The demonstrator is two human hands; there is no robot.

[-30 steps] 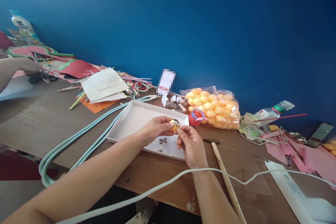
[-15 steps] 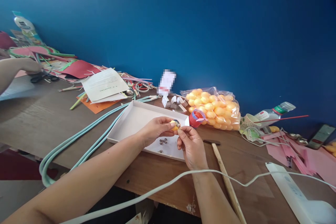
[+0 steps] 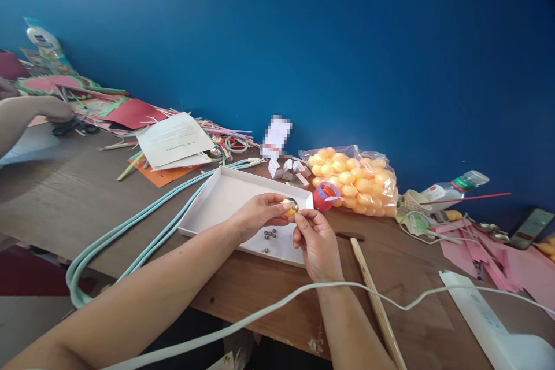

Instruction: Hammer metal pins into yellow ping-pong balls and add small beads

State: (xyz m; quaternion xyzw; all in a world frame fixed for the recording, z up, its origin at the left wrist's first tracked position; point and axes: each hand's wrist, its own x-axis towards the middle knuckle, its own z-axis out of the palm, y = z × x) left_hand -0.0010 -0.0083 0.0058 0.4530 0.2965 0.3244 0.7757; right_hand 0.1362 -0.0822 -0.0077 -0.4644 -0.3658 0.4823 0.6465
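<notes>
My left hand (image 3: 258,215) pinches a small yellow ball-like piece (image 3: 288,206) with a shiny metallic top, above a shallow white box (image 3: 217,199). My right hand (image 3: 318,243) is closed, its thumb and forefinger pressed together against the lower right side of that piece; anything between those fingertips is too small to make out. Several small metal balls (image 3: 269,235) lie in the box below my hands. A red tape-like ring (image 3: 325,195) stands at the box's right corner, in front of a clear bag of yellow-orange balls (image 3: 355,180).
A hammer's wooden handle (image 3: 378,303) lies right of my right forearm. A white cable (image 3: 269,306) crosses over both forearms. Blue-green cords (image 3: 143,217) curve left of the box. A power strip (image 3: 472,312) is at lower right. Another person's hand (image 3: 56,108) is at far left, near black scissors (image 3: 78,125).
The view has shifted very slightly. Both my hands keep nearly the same pose around the yellow piece.
</notes>
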